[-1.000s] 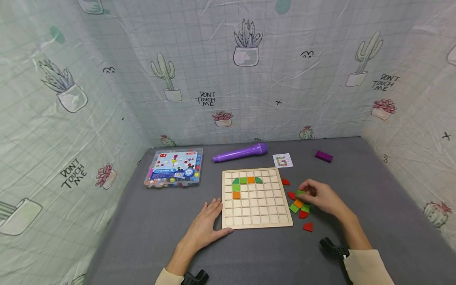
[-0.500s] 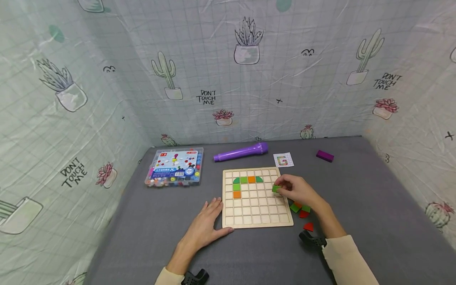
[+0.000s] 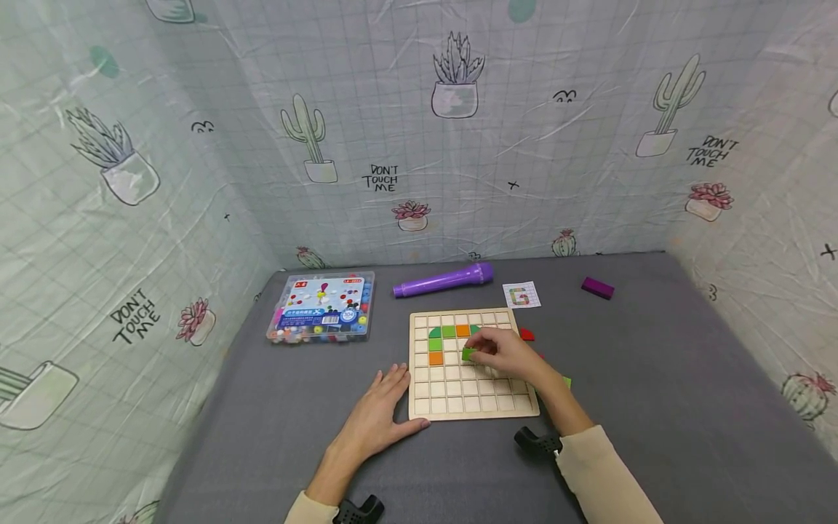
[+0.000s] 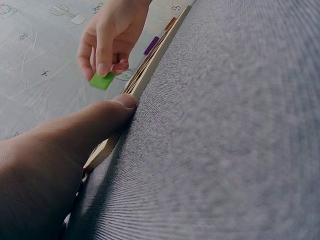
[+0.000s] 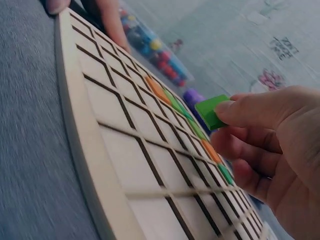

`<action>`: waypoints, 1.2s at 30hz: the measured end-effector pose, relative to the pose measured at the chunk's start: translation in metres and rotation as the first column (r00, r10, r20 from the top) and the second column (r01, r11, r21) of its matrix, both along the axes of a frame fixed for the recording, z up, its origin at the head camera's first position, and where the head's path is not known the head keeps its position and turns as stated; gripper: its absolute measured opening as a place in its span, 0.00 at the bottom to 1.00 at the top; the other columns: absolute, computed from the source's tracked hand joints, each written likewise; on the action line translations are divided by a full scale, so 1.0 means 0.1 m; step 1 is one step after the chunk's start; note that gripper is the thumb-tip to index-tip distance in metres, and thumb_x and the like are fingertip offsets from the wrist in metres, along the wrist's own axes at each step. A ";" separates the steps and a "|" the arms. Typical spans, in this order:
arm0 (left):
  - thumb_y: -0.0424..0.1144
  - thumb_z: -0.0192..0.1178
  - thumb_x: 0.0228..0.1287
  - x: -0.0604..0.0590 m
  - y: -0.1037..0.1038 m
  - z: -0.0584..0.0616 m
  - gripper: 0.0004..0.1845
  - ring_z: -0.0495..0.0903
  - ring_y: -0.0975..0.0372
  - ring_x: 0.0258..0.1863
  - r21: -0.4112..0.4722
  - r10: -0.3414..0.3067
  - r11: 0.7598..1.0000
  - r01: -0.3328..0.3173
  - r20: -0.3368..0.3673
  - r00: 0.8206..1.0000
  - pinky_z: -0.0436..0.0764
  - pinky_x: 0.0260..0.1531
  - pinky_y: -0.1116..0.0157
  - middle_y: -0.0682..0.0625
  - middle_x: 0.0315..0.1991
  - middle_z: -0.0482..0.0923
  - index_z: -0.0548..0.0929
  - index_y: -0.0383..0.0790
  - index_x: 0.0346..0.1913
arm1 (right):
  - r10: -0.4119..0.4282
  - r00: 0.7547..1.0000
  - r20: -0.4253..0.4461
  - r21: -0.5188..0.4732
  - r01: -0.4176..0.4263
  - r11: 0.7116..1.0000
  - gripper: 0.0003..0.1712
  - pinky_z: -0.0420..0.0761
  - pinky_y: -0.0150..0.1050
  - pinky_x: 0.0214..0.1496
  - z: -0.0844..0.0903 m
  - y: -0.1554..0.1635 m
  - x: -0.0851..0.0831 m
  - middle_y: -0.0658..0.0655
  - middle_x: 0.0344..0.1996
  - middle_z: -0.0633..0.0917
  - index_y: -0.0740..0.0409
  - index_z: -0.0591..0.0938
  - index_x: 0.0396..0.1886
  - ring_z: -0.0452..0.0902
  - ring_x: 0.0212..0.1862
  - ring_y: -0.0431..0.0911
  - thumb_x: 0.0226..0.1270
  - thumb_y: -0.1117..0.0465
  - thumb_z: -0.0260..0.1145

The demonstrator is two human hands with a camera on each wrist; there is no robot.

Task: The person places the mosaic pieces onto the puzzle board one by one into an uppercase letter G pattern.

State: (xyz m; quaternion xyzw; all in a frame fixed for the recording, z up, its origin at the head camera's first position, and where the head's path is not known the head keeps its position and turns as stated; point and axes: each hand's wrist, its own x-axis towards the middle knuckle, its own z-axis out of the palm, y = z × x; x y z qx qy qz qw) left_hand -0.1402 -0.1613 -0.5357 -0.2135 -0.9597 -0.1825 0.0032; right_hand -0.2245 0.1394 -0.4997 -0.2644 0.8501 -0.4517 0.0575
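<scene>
Head camera shows a grey, felt-like table [image 3: 655, 364] walled by crinkled plastic sheeting printed with cacti, and on it a pale wooden grid board [image 3: 468, 407] with shallow square cells. Behind the board lie a clear plastic case of coloured beads [image 3: 321, 307], a smooth purple cylinder [image 3: 442, 281], a small pattern card [image 3: 521, 295] and a purple block [image 3: 596, 287]; a red piece [image 3: 527, 335] and a green one [image 3: 566, 381] peek out from behind the right forearm, which covers the board's right side. Flat green and orange tiles [image 3: 436, 346] already sit in the upper-left cells, some squared, some rounded at a corner. The right hand [image 3: 503, 353] hovers above the board's middle, thumb and fingertips pinching a small flat green square tile [image 3: 468, 354] clear of the wood; the right wrist view shows the green square tile [image 5: 212, 112] tilted above the cells. The left hand [image 3: 380, 415] lies flat on the cloth, fingers straight, thumb against the board's near-left corner.
</scene>
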 end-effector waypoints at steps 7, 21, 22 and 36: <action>0.74 0.59 0.58 0.00 0.00 0.00 0.52 0.61 0.52 0.78 -0.001 -0.002 1.000 0.002 0.004 1.000 0.59 0.79 0.50 0.45 0.77 0.62 0.68 0.37 0.74 | 0.032 0.999 0.025 0.039 -0.033 0.999 0.07 0.79 0.29 0.33 -0.08 -0.23 -0.01 0.48 0.34 0.85 0.53 0.86 0.44 0.75 0.31 0.36 0.67 0.61 0.70; 0.74 0.58 0.58 0.00 0.00 -0.01 0.52 0.61 0.53 0.77 -0.002 -0.001 1.000 0.001 -0.010 1.000 0.61 0.79 0.50 0.45 0.77 0.62 0.68 0.37 0.74 | 0.032 0.999 -0.016 0.077 -0.031 0.997 0.06 0.80 0.29 0.35 -0.21 -0.48 0.05 0.44 0.32 0.85 0.48 0.86 0.42 0.76 0.31 0.33 0.67 0.57 0.71; 0.74 0.58 0.58 0.00 0.00 -0.01 0.52 0.61 0.53 0.77 -0.003 -0.001 1.000 0.001 -0.007 1.000 0.60 0.79 0.50 0.45 0.77 0.62 0.68 0.37 0.74 | 0.025 0.999 -0.022 0.090 -0.023 0.996 0.06 0.80 0.29 0.35 -0.22 -0.49 0.06 0.43 0.32 0.85 0.48 0.86 0.42 0.76 0.31 0.33 0.67 0.57 0.71; 0.74 0.58 0.58 -0.01 0.00 -0.02 0.52 0.61 0.53 0.77 0.009 0.000 1.000 0.000 -0.003 1.000 0.60 0.79 0.50 0.46 0.77 0.63 0.68 0.38 0.74 | 0.032 0.992 -0.118 0.106 -0.020 0.994 0.07 0.78 0.28 0.35 -0.24 -0.57 0.09 0.45 0.35 0.84 0.50 0.87 0.43 0.73 0.32 0.33 0.66 0.58 0.72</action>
